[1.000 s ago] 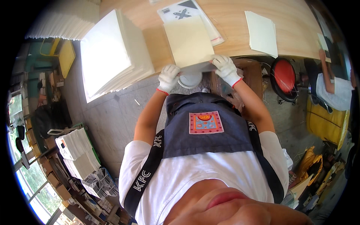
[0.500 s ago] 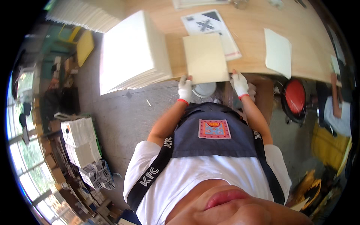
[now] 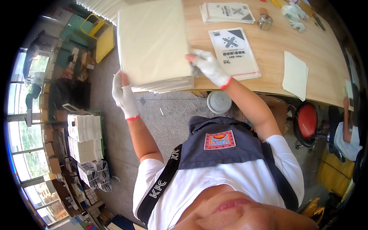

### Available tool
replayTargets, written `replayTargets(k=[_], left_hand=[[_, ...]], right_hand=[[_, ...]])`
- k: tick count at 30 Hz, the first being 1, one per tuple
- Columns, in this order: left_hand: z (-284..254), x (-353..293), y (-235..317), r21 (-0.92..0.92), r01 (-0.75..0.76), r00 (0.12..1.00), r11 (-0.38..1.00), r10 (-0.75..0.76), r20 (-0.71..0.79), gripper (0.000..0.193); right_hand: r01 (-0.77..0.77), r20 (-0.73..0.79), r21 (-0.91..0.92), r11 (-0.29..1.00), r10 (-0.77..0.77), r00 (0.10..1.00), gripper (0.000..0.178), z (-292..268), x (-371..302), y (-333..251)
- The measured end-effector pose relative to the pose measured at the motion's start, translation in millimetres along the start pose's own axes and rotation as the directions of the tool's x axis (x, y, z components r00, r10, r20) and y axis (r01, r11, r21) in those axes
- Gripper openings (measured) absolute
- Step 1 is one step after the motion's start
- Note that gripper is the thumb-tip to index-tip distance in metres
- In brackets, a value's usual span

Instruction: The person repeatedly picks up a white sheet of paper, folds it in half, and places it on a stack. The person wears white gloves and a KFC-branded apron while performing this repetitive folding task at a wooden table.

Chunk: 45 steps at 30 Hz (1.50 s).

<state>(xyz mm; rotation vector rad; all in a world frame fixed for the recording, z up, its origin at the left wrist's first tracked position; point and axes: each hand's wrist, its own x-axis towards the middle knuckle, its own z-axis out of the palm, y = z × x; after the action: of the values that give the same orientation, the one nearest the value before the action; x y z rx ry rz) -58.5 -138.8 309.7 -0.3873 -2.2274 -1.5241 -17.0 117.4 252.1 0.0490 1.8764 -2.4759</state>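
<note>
A cream-coloured block of paper [image 3: 153, 42], thin and flat, lies over the tall stack of paper [image 3: 172, 85] at the table's left front corner. Whether it rests fully on the stack I cannot tell. My left hand [image 3: 124, 97], in a white glove with bare fingertips, grips its near left corner. At its right edge my right hand [image 3: 209, 67], gloved the same way, is closed with the thumb on top; its other fingers are partly hidden. Right of that hand lies a pile of white printed covers [image 3: 234, 51] with a crossed-pencils picture.
Farther back are more printed covers [image 3: 224, 13], a wooden-handled metal tool [image 3: 264, 21] and crumpled white plastic [image 3: 294, 14]. Loose white sheets [image 3: 295, 74] lie at the table's right edge. Below stand a round pale bucket [image 3: 219, 102] and a red stool [image 3: 307, 120]. Another person [image 3: 345, 134] sits far right.
Both hands have moved left and away from me, carrying the cream block from the printed covers to the tall stack. The printed covers are now fully uncovered.
</note>
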Motion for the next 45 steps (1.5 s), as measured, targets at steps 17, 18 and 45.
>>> replayTargets(k=[17,18,45], left_hand=[[101,-217,-202,-0.195,0.844,0.535,0.500,-0.758,0.373,0.031],[119,-215,-175,-0.160,0.790,0.594,0.591,-0.676,0.436,0.026],[307,-90,-102,0.302,-0.493,0.584,0.816,0.053,0.810,0.023]], right_hand=[[0.384,-0.902,0.419,0.823,0.327,0.283,0.014,-313,-174,157],[0.450,-0.869,0.494,0.744,0.437,0.231,0.015,-323,-183,151],[0.380,-0.849,0.292,0.878,0.055,0.525,0.025,-266,-298,112]])
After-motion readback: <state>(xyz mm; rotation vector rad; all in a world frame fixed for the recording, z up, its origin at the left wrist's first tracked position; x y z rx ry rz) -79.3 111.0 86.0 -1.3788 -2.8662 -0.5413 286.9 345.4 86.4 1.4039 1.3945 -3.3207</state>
